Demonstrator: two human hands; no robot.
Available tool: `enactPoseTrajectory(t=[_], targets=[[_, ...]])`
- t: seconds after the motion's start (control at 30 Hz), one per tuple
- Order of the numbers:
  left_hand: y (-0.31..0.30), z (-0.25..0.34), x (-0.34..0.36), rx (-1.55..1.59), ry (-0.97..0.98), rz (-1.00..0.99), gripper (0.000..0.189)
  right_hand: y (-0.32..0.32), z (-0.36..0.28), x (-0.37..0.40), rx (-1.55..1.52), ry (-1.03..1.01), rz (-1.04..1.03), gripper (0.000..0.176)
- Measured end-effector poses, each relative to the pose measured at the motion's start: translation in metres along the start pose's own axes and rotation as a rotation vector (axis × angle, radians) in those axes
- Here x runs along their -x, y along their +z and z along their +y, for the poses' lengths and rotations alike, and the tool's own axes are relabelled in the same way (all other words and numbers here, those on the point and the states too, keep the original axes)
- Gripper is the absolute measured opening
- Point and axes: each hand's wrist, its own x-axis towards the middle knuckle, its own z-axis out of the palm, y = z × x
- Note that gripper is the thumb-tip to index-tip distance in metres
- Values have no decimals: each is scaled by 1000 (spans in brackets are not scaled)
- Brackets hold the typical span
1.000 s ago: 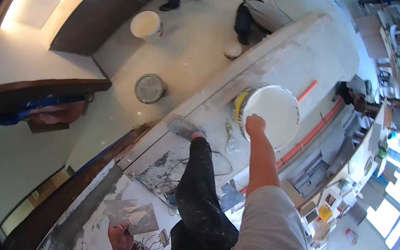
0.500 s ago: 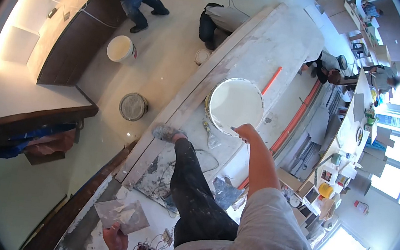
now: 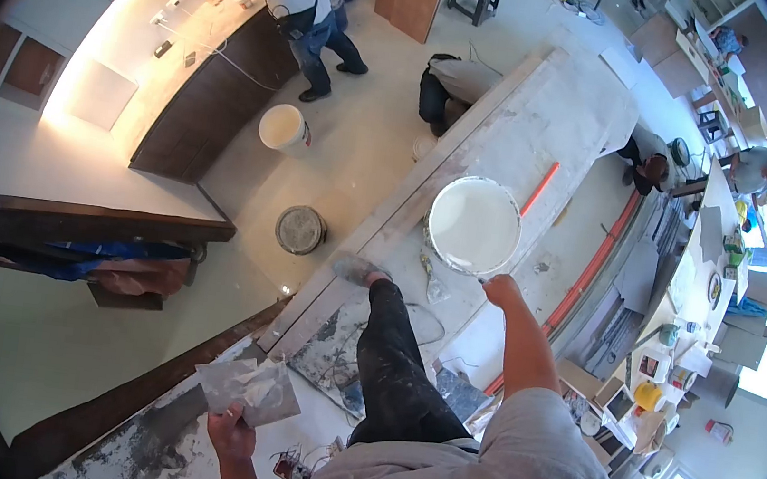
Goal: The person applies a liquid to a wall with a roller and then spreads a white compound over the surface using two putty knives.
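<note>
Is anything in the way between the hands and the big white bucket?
Nothing visible blocks the right hand; it's at the rim of the bucket. In this view, the person's own leg comes between the left hand and the bucket.

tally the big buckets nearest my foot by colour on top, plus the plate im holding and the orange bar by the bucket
White-topped buckets: 2
Grey-topped bucket: 1
Plate in left hand: 1
Orange bar: 1
Total: 5

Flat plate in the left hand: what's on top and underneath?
On top of the plate are pale smears. The left hand grips its near edge; its underside is hidden.
</note>
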Motion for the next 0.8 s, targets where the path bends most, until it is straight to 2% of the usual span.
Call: enactPoseTrajectory(t=[0.1,0.17,0.33,0.43,0.5,0.53,0.63,0.8], targets=[[-6,1,12,11,43,24,57,-59,-33,43,-213,164,20,40],[-9,1,18,20,49,21,58,-49,-35,47,-378,333,96,38],[-14,4,39,49,93,41,59,-60,-46,72,-400,409,20,37],[-10,11,51,77,154,25,58,-85,-50,94,-369,392,79,36],[-17,13,62,95,191,39,58,-74,-35,94,-190,175,168,34],[-22,12,67,105,200,57,58,-87,-43,112,-347,276,226,34],[-29,21,85,139,212,103,58,-109,-55,145,-481,272,414,35],[-36,34,116,200,240,139,56,-97,-37,143,-474,181,559,38]])
